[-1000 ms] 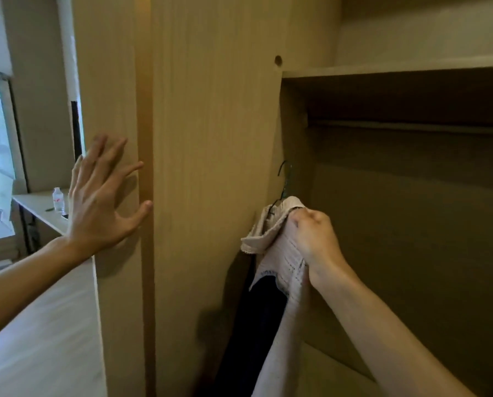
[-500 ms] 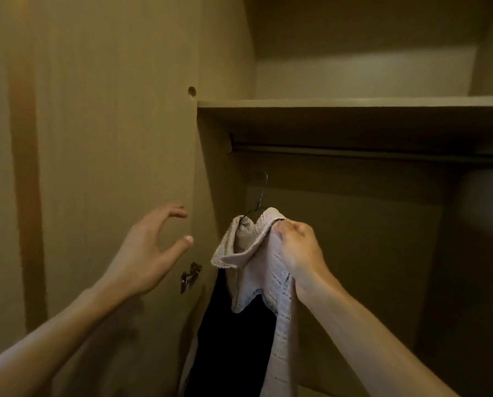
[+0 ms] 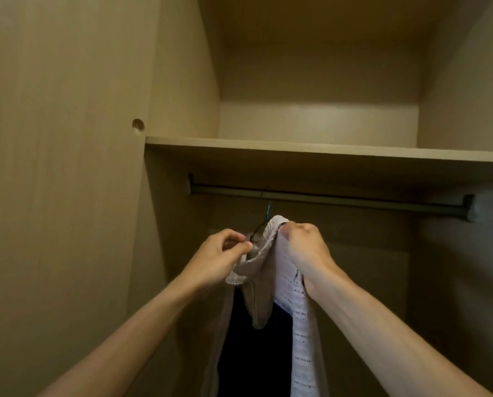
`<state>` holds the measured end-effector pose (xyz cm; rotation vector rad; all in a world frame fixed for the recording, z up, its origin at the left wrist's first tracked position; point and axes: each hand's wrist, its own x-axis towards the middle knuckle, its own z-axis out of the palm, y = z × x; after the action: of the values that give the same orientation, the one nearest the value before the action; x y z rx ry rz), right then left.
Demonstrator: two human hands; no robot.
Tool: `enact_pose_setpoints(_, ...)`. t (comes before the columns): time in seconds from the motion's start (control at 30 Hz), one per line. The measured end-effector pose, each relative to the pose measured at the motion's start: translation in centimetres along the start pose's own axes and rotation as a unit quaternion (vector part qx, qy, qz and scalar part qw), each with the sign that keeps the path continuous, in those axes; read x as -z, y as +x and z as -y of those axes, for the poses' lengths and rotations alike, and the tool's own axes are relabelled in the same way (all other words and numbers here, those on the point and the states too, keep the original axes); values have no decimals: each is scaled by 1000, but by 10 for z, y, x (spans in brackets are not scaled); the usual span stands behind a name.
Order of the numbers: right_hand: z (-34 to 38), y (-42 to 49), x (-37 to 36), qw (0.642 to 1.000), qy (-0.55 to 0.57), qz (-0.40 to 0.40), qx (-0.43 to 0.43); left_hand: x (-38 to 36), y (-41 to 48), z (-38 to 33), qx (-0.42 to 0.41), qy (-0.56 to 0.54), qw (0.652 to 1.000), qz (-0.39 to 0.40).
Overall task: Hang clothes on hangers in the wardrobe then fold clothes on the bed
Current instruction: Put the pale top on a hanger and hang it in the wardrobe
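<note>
Head view: both hands hold a pale shirt (image 3: 271, 262) on a hanger (image 3: 268, 212), just below the middle of the rail (image 3: 339, 199). The right hand (image 3: 304, 247) grips one shoulder in a fist; the left hand (image 3: 221, 257) pinches the collar edge. The hanger seems short of the rail, though the light is dim. Best to lift straight up, catch the rail, then release the cloth gently.

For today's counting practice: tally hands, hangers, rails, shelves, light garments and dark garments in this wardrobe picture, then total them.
Hands: 2, left hand, right hand
Hangers: 1
Rails: 1
Shelves: 1
Light garments: 1
Dark garments: 1
Total: 7
</note>
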<state>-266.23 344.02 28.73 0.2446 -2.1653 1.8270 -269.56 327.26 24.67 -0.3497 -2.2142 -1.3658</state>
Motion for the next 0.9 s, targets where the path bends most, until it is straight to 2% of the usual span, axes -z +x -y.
enact_pose_setpoints(0.3, -10, 125, -26, 998, -29, -62, 5, -15, 92, 45, 14, -8, 1000, 18)
enact_pose_setpoints(0.6, -26, 201, -48, 996, -76, -40, -23, -15, 133, 85, 39, -22, 999, 19)
enact_pose_setpoints(0.73, -49, 202, -57, 991, -128, -34, -16, -20, 138, 99, 57, -30, 998, 16)
enact_pose_setpoints(0.9, -75, 196, -66, 989, -146, 16, -13, -29, 135, 109, 77, -34, 996, 39)
